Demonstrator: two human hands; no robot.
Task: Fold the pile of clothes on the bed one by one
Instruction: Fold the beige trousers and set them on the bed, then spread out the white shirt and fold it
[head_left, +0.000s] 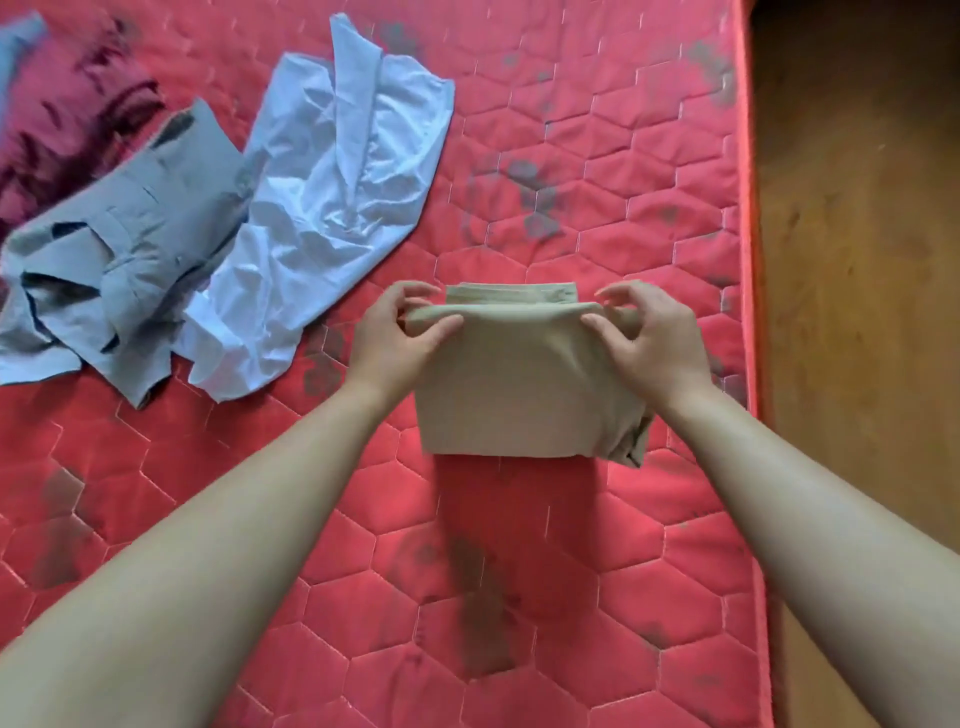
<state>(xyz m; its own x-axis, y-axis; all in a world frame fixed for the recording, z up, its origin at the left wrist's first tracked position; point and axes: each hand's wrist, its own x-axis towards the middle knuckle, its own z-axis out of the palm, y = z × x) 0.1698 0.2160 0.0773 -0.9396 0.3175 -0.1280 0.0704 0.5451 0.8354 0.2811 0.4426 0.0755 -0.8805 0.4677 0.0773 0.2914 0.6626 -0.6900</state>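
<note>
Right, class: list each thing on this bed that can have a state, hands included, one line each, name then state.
beige garment: folded, top fold gripped at both ends
left hand: pinches the fold's left end
right hand: pinches the fold's right end
light blue shirt: unfolded, crumpled
grey shirt: unfolded, rumpled
maroon garment: bunched, blurred
mattress: bare, dark-stained

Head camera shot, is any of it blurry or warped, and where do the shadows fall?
Head view: soft even light, no glare; the beige garment throws a shadow toward the viewer on the mattress; the maroon cloth at top left is smeared; the wide lens swells the near forearms.
</note>
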